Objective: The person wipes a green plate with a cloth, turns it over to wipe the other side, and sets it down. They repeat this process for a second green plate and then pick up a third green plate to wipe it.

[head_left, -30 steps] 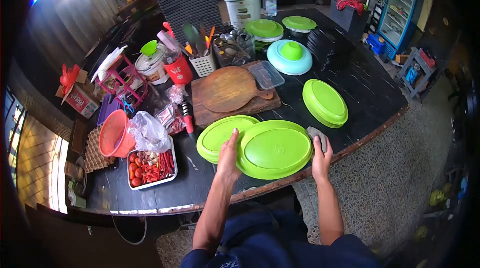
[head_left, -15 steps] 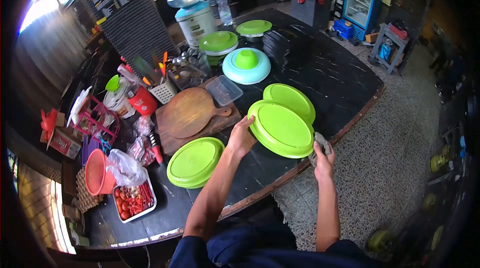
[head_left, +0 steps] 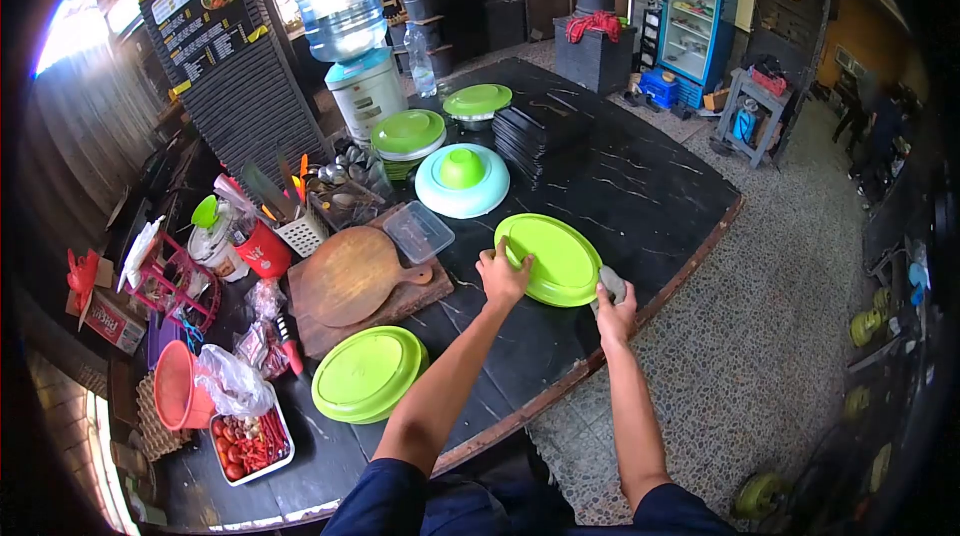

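A lime-green oval plate [head_left: 555, 258] lies face down over the black table, in line with where another green plate was, which it now covers. My left hand [head_left: 503, 276] grips its left edge, the thumb resting on the plate's surface. At the plate's right end, my right hand [head_left: 616, 316] is closed on a bunched grey cloth [head_left: 612, 284] that touches the rim. More green oval plates [head_left: 368, 374] lie stacked to the left of my left forearm.
A round wooden board [head_left: 350, 276] and a clear plastic lid [head_left: 419, 232] lie left of my hands. Behind are a pale-blue plate stack [head_left: 462, 194] and a water dispenser [head_left: 365, 91]. A tray of tomatoes and chillies [head_left: 250, 446] stands near left. The table edge [head_left: 660, 311] runs along the right.
The held plate has moved away from me, over the other green plate, which is now hidden. Both hands have gone with it. The camera view has tilted upward.
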Demonstrator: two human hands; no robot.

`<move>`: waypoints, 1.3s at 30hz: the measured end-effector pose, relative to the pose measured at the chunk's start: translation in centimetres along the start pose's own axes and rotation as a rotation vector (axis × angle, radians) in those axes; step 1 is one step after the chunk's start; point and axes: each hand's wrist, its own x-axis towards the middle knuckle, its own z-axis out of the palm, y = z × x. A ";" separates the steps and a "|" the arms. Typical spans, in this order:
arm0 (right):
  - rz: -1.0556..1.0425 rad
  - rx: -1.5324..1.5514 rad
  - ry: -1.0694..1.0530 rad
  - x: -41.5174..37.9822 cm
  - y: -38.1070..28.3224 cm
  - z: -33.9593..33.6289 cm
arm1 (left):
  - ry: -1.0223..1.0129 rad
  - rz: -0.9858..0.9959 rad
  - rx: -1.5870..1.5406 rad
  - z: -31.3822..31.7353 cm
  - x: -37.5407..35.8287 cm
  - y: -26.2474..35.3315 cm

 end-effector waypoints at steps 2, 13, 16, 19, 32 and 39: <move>-0.128 -0.113 0.042 -0.5 -0.7 -0.3 | -0.021 -0.092 -0.001 -0.3 -0.6 1.1; -0.207 0.094 0.202 -12.6 -2.2 -4.2 | -0.135 -0.097 0.229 -0.3 2.2 2.2; -0.135 0.154 0.007 -17.1 -2.4 -5.6 | -0.182 -0.079 0.254 -1.0 2.0 2.7; -0.050 0.153 -0.076 -20.3 -2.7 -7.2 | 0.038 -0.060 0.004 -1.2 -0.1 1.7; -0.029 0.324 -0.477 -21.5 -7.8 -2.0 | -0.138 0.049 -0.587 -25.1 -21.6 -4.7; -0.045 0.358 -0.538 -23.8 -7.0 5.8 | 0.565 -0.544 0.344 -28.7 -22.3 -19.6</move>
